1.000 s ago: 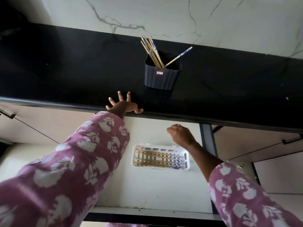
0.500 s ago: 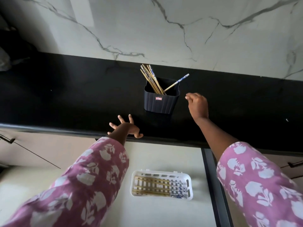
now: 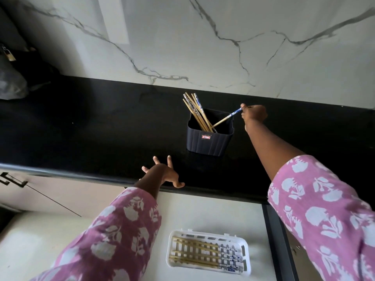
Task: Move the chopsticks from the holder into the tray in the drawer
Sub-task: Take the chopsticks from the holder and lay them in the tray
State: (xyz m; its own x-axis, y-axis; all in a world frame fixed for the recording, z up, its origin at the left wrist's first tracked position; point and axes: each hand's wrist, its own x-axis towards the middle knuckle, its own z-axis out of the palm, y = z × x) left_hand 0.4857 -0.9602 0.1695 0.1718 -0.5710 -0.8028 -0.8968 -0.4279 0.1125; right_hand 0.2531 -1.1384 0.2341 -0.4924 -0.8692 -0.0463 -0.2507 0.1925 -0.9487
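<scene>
A dark ribbed holder (image 3: 209, 139) stands on the black counter (image 3: 91, 126). Several wooden chopsticks with blue-patterned tops (image 3: 195, 110) lean to its left side. One more chopstick (image 3: 226, 118) leans out to the right, and my right hand (image 3: 254, 113) pinches its blue tip. My left hand (image 3: 162, 173) rests on the counter's front edge with fingers spread. Below, in the open drawer (image 3: 203, 211), a white slotted tray (image 3: 246, 250) holds several chopsticks lying flat.
A marble wall (image 3: 203, 41) rises behind the counter. A dark bag with a padlock (image 3: 12, 74) sits at the far left of the counter. Cabinet fronts with black handles (image 3: 12, 179) lie left of the drawer. A dark drawer rail (image 3: 278, 240) runs along its right side.
My right hand rose from above the tray to the counter, then reached the leaning chopstick and took hold of its tip. My left hand stayed on the counter edge. The view tilted upward.
</scene>
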